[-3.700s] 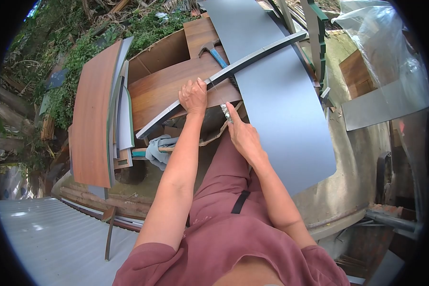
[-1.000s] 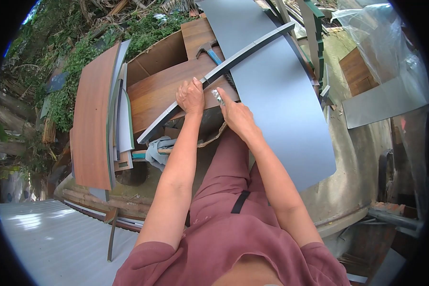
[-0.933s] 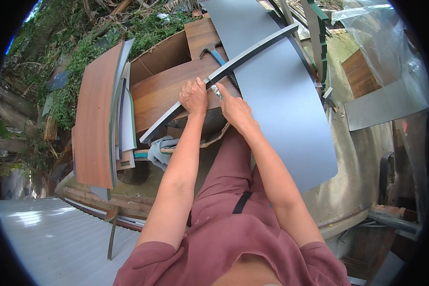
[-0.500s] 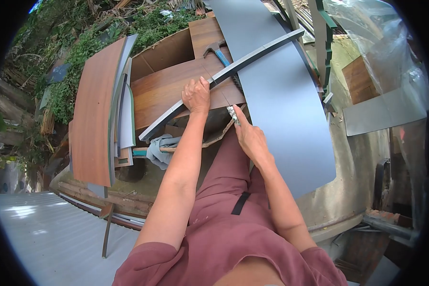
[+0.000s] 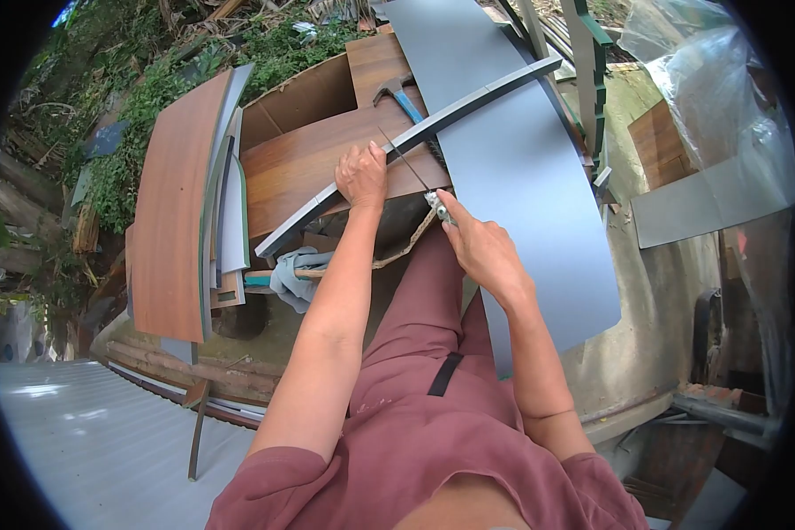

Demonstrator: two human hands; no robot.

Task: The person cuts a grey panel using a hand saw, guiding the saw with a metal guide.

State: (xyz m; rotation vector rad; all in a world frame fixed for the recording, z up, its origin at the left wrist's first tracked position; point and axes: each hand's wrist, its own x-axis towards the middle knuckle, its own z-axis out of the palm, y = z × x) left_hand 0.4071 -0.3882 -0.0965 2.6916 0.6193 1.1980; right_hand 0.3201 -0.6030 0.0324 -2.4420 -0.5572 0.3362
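A long grey strip (image 5: 481, 99) lies slantwise across a wood-grain board and a grey panel. Its near side shows several pale cross lines. My left hand (image 5: 362, 177) is closed around the strip and presses it down near its middle. In my right hand (image 5: 486, 258) is a thin-bladed hand saw (image 5: 438, 206), gripped by its pale, wrapped-looking handle. The narrow blade crosses the strip just right of my left hand, its tip pointing away from me. Beyond the strip, a claw hammer (image 5: 405, 102) with a blue handle rests on the wood-grain board (image 5: 305, 150).
A grey panel (image 5: 530, 203) extends along my right side. Wood-grain panels (image 5: 177, 212) stand stacked at left, near a light-blue cloth (image 5: 296, 276). An open cardboard box (image 5: 300, 93) sits behind the board. Plastic sheeting (image 5: 707, 79) hangs at right; corrugated sheet (image 5: 88, 424) lies lower left.
My right hand has drawn the saw slightly back toward me and right, its wrist now more bent. My left hand stays on the strip.
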